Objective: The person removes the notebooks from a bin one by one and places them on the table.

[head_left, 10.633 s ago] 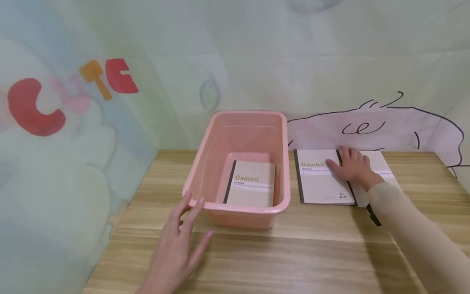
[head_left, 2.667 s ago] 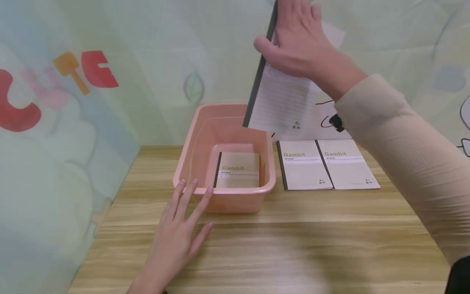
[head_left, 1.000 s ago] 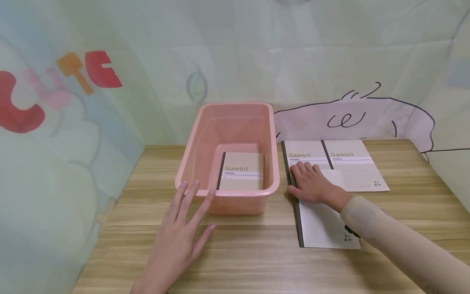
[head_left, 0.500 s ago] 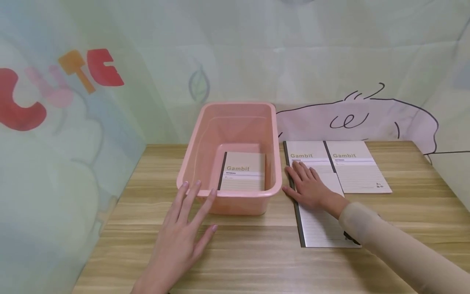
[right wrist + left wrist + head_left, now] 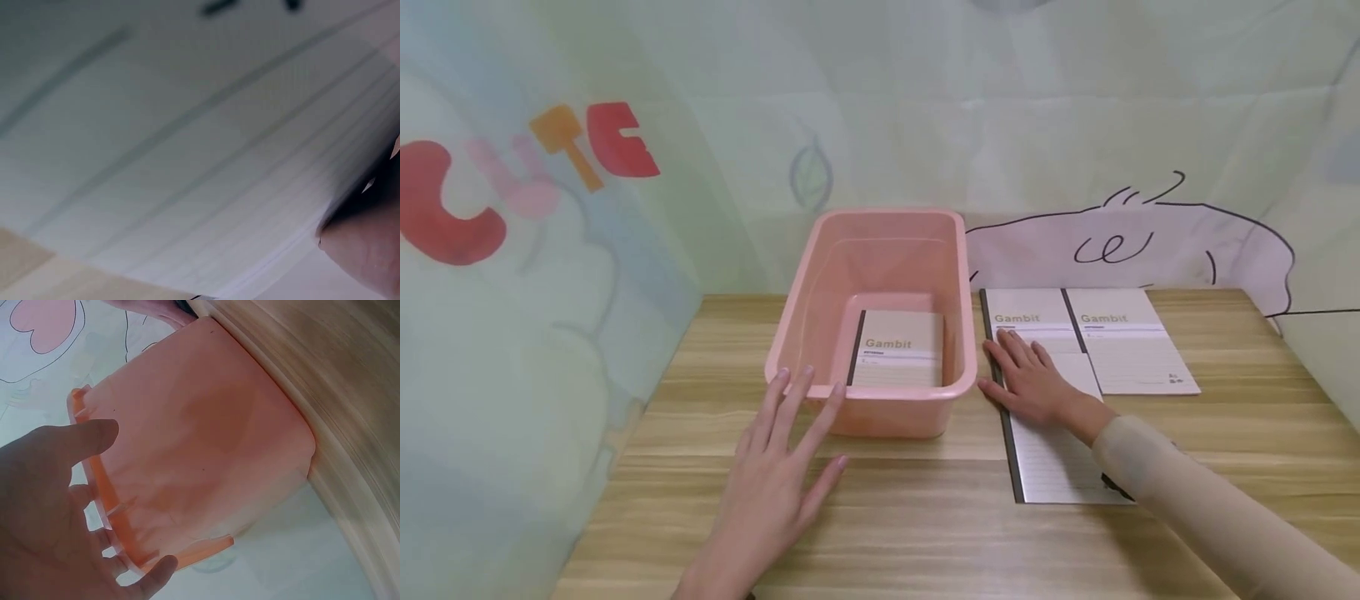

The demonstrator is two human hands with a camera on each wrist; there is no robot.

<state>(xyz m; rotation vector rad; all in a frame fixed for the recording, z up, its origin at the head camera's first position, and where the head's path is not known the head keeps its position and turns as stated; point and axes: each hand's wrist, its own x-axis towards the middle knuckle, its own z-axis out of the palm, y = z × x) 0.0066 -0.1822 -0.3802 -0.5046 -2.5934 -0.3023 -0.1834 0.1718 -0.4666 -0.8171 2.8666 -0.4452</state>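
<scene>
My left hand (image 5: 767,475) touches the near left rim of a pink plastic bin (image 5: 880,393) with extended fingertips. The left wrist view shows that hand (image 5: 44,494) beside the bin's outer wall (image 5: 194,437), thumb apart from the other fingers. Inside the bin lies a "Gambit" notebook (image 5: 898,371). My right hand (image 5: 1030,387) rests flat, fingers spread, on the upper part of a dark-spined notebook (image 5: 1052,467), covering its title. Behind it lie two more notebooks, a left one (image 5: 1026,304) partly covered and a right one (image 5: 1131,350). Lined cover (image 5: 187,137) fills the right wrist view.
The wood-grain table (image 5: 895,533) carries everything, with bare surface in front of the bin and at the far right. A printed cloth backdrop (image 5: 880,100) stands directly behind the bin and notebooks and along the left side.
My right hand held a notebook raised, then laid it in front of the back left one. Its curled fingers have since flattened. My left hand has stayed at the bin's rim.
</scene>
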